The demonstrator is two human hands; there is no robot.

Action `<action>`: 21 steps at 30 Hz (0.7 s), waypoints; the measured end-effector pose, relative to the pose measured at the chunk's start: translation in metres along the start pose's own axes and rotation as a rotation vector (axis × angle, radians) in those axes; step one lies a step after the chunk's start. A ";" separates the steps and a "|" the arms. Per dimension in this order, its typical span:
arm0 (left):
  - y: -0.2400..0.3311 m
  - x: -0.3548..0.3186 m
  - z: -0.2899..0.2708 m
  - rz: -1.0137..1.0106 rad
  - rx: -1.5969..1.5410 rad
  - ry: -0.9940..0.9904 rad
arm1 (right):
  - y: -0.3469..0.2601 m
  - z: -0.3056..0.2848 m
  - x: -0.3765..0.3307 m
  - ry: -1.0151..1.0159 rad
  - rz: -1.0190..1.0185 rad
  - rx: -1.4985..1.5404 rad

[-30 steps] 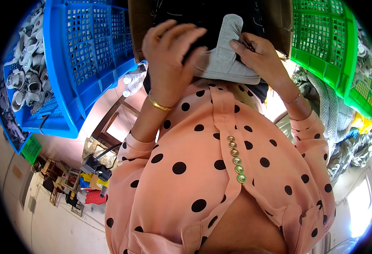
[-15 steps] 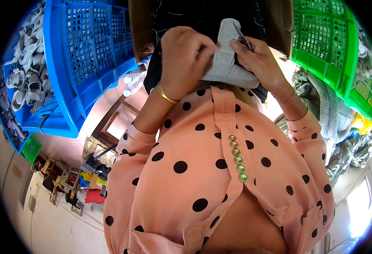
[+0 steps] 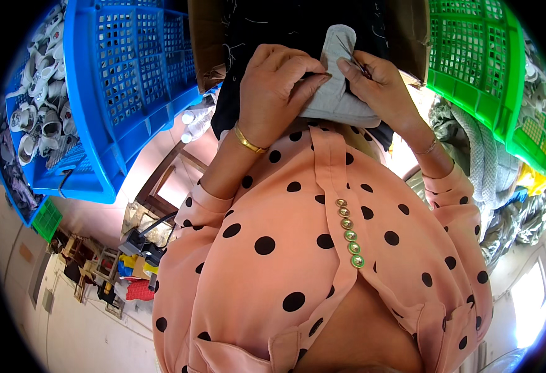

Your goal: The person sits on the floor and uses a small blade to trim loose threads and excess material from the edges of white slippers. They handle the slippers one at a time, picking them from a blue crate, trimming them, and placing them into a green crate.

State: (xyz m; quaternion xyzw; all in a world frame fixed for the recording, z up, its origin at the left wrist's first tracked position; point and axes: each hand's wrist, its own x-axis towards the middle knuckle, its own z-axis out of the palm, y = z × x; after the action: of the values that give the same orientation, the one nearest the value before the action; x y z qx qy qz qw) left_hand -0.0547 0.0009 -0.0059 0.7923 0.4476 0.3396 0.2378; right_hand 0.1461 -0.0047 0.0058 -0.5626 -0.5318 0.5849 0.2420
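Observation:
A white shoe upper [image 3: 329, 99] lies in my lap over dark cloth, with its narrow tongue-like end pointing away from me. My left hand [image 3: 279, 84], with a gold bangle at the wrist, is closed in a pinch at the upper's left edge; what sits between thumb and forefinger is too small to make out. In my right hand [image 3: 382, 87] are small dark pointed scissors [image 3: 361, 63], their tip lying across the narrow end. The right thumb presses on the upper's right side. The scissors' handles are hidden in the palm.
A blue plastic crate [image 3: 136, 62] stands at the left, and white shoes [image 3: 46, 118] fill another blue crate beyond it. On the right is a green crate [image 3: 478, 68] with more pale shoes. Brown cardboard [image 3: 409, 37] flanks the dark cloth [image 3: 273, 28]. Grey fabric [image 3: 481, 149] is heaped at the right.
My left hand, blurred before, is now still, its fingers stretched further toward the upper's edge in a pinch. The right hand and scissors have barely shifted.

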 end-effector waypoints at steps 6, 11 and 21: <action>-0.002 0.000 0.008 -0.026 -0.040 0.010 | -0.002 -0.007 0.001 0.115 -0.263 -0.422; 0.000 -0.003 0.009 -0.123 -0.102 -0.012 | -0.018 -0.026 -0.007 0.118 -0.440 -1.196; 0.002 -0.005 0.009 -0.204 -0.195 -0.076 | -0.032 -0.027 -0.007 0.045 -0.628 -1.328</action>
State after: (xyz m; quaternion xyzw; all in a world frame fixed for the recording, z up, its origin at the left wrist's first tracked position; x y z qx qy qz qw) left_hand -0.0486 -0.0052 -0.0125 0.7280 0.4813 0.3256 0.3637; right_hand 0.1624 0.0083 0.0422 -0.4238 -0.9051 0.0307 0.0171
